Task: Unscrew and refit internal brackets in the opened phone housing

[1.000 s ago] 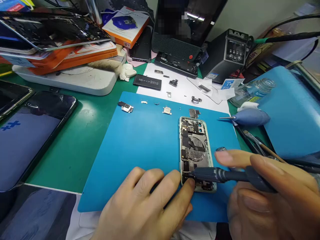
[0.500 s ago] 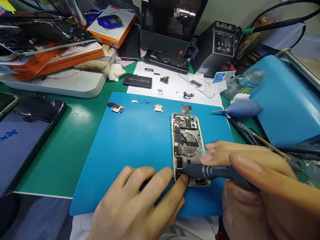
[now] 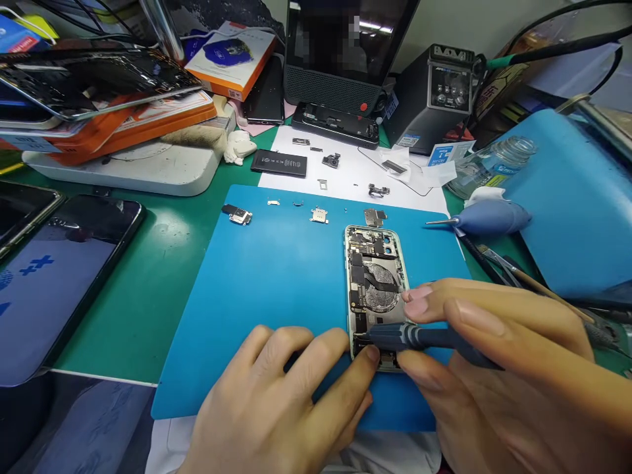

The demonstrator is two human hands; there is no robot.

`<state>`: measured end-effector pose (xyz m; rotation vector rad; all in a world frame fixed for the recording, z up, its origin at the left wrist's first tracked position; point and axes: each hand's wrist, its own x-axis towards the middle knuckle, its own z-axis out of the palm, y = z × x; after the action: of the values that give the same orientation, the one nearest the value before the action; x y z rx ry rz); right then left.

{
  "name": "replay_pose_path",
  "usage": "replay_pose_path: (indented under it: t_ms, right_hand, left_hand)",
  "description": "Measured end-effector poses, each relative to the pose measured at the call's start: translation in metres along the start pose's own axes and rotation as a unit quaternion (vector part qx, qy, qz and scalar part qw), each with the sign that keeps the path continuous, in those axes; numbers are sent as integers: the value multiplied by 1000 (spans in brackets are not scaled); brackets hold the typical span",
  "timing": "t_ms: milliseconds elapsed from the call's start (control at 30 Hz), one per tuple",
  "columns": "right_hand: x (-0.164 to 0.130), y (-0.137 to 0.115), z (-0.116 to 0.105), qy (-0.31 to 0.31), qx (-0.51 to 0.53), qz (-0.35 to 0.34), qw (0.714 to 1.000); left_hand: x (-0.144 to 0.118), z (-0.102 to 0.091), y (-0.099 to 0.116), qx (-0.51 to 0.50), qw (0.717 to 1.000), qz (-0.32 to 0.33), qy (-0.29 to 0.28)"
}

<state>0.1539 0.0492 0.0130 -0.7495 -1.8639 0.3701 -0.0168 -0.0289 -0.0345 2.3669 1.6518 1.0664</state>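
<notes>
Right hand point(image 3: 513, 368) grips the screwdriver point(image 3: 419, 337) at the opened phone point(image 3: 378, 293), lower centre; left hand point(image 3: 276, 408), fingers loosely curled, braces its edge. A slip could gouge the board or flick a screw away.

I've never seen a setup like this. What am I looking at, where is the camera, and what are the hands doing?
The camera sits on a person's head, looking down at their own two bare hands; there is no machine. On a blue mat lies an opened phone, its insides showing. The left hand rests on the mat with a fingertip at the phone's lower edge. The right hand holds a screwdriver, tip down in the phone's lower end. Small parts lie along the mat's far edge, with a blue blower to the right.
</notes>
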Motion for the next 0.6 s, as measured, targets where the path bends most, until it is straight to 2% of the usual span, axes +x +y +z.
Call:
replay_pose_path:
  t_ms: [367, 600]
  right_hand:
    - [4, 3, 8, -19, 1, 90, 996]
    - [-19, 6, -7, 4, -1, 85, 996]
  left_hand:
    - [1, 3, -3, -1, 1000, 16, 16]
    - [3, 1, -3, 2, 1000, 17, 11]
